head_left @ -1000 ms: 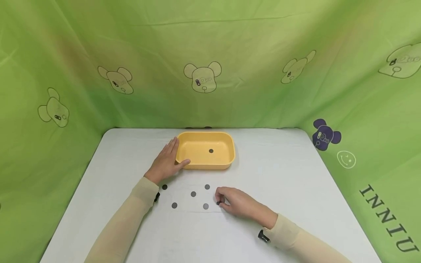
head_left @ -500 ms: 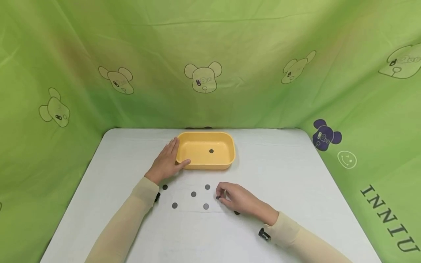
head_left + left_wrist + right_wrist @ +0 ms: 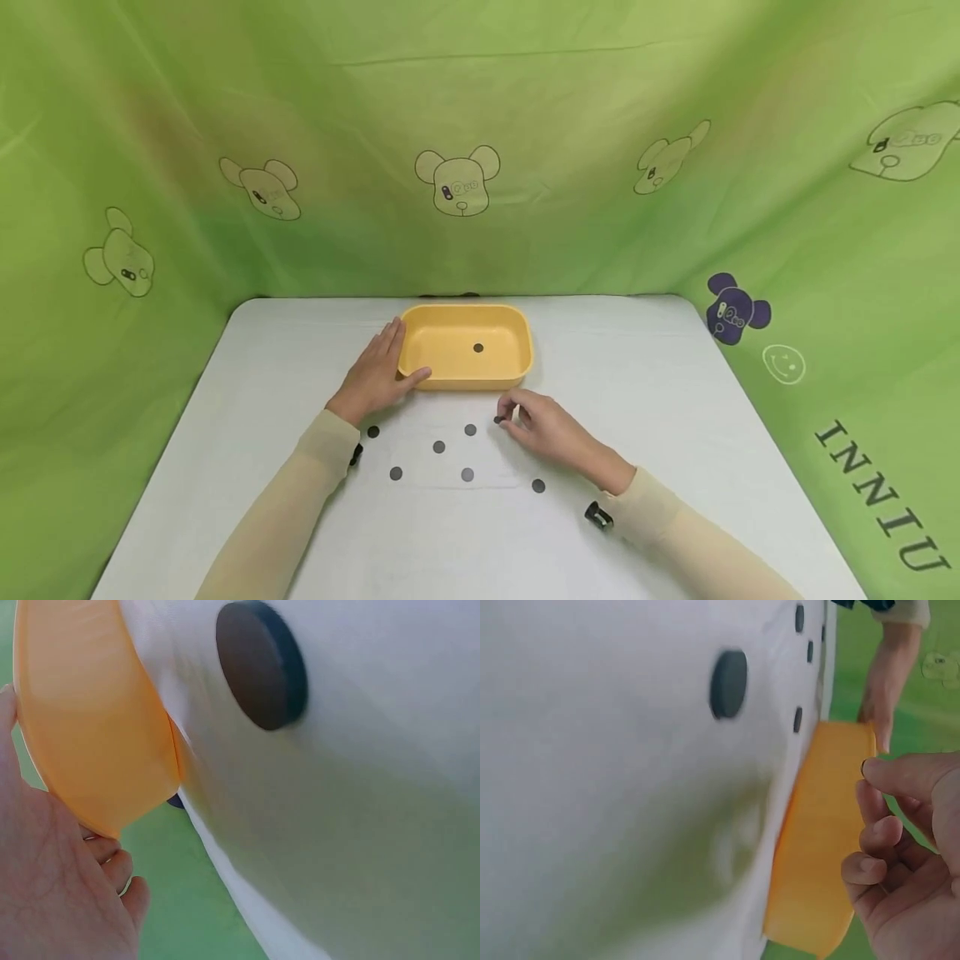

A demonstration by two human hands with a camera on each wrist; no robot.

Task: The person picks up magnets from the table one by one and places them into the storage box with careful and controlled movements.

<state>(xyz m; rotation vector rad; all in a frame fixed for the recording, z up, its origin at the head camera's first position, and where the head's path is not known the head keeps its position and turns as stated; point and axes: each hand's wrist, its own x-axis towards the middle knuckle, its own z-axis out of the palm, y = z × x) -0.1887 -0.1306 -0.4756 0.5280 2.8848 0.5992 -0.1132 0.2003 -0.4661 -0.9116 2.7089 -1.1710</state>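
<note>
A yellow rectangular box [image 3: 465, 383] stands near the table's far edge, with one dark round disc [image 3: 478, 347] inside on its floor. My left hand [image 3: 372, 372] rests against the box's left end, fingers straight along that side and thumb at the front left corner. Just in front of the box's right part, my right hand [image 3: 551, 431] pinches a small black disc [image 3: 499, 420] between thumb and fingers, above the table. In the right wrist view the thumb [image 3: 907, 774] hides nearly all of the held disc. Its kind is unclear; it looks like a flat magnet or game piece.
Several dark grey discs lie apart on the white table [image 3: 420, 542] before the box, among them one at the left [image 3: 373, 432], one in the middle [image 3: 438, 447] and one at the right [image 3: 538, 486]. Green printed cloth [image 3: 345, 208] encloses the table's back and sides.
My right hand has lifted the pinched disc and moved it away from me toward the box, uncovering another disc on the table. The left hand stays against the box.
</note>
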